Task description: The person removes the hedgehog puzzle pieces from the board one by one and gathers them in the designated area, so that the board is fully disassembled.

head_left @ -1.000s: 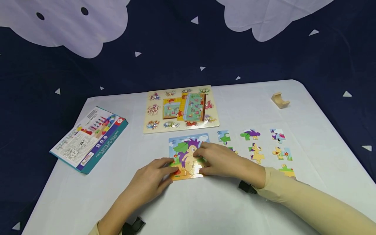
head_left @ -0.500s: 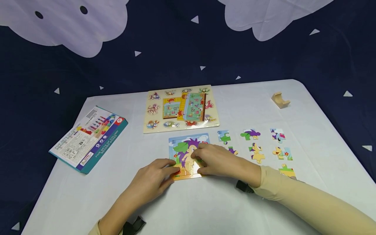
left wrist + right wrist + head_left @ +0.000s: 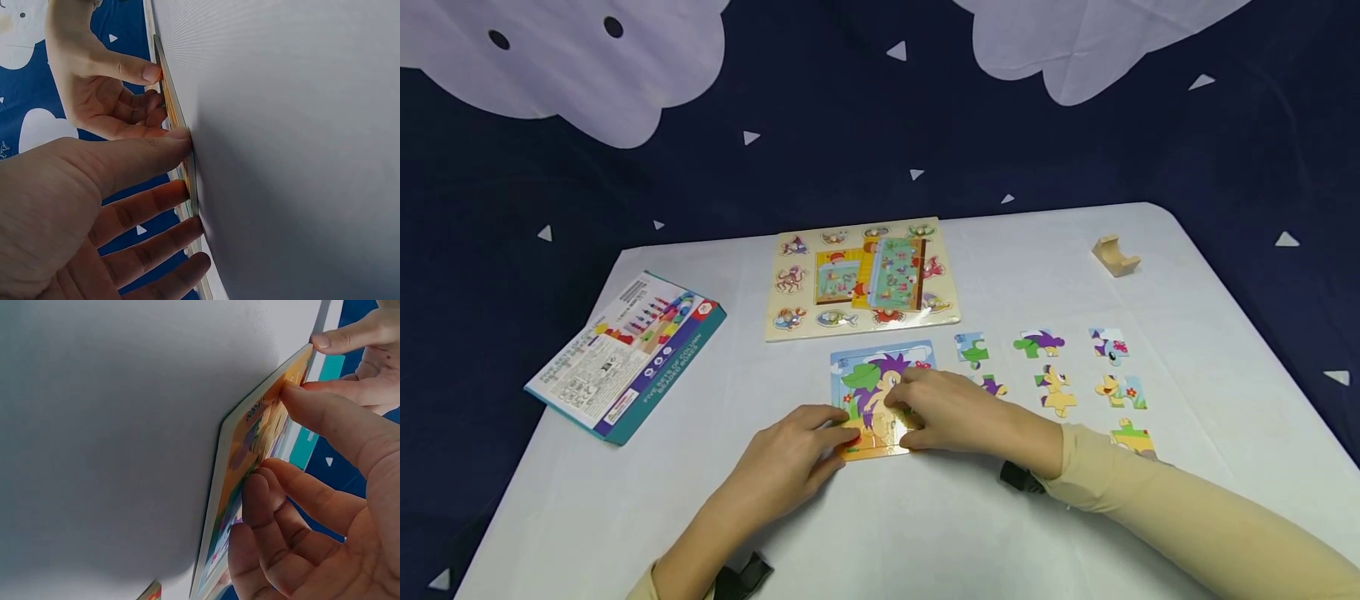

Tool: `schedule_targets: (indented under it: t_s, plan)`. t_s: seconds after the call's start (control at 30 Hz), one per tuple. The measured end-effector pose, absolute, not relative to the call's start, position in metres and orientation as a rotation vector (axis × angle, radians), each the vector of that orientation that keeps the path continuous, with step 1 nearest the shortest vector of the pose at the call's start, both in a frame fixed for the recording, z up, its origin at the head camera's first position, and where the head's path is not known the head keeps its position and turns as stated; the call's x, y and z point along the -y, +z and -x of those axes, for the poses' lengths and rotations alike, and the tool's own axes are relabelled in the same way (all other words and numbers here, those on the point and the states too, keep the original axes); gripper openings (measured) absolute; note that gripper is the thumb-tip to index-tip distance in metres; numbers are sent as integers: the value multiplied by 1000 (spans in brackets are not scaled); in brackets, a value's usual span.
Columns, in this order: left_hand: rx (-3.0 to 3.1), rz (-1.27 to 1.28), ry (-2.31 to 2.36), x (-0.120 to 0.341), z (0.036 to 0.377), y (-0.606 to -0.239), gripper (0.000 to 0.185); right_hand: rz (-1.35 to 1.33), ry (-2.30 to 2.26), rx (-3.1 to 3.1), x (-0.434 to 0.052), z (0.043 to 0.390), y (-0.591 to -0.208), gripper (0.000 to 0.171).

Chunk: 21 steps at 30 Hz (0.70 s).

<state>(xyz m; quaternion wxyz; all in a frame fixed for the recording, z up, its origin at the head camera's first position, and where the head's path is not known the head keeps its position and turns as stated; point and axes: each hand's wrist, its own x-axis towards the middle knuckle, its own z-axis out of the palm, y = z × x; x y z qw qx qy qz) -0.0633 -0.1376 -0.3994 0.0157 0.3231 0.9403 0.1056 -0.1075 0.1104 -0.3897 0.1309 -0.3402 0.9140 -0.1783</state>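
Observation:
A small jigsaw board (image 3: 880, 387) with a purple hedgehog picture lies flat on the white table (image 3: 925, 525). My left hand (image 3: 838, 435) touches its near left corner with straight fingers; in the left wrist view the left hand (image 3: 181, 172) lies against the board's thin edge (image 3: 178, 122). My right hand (image 3: 912, 410) rests on the board's right half, fingertips on the picture and thumb at the near edge. The right wrist view shows the board (image 3: 247, 456) with my thumb (image 3: 300, 394) on its corner. No piece shows in either hand.
Several loose jigsaw pieces (image 3: 1055, 389) lie to the right of the board. A wooden peg puzzle (image 3: 861, 277) sits just behind it. A teal box (image 3: 625, 354) lies at the left and a small wooden block (image 3: 1116, 255) at the far right.
My right hand has slid slightly left over the board. The left hand and the board have stayed in place.

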Motion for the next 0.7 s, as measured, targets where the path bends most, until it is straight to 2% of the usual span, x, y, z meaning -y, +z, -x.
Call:
schedule_targets:
  t_s: [0.7]
  plan:
    - [-2942,-970,337,135,63,-401,31,997,-537,-2682,-108,103,-391,39]
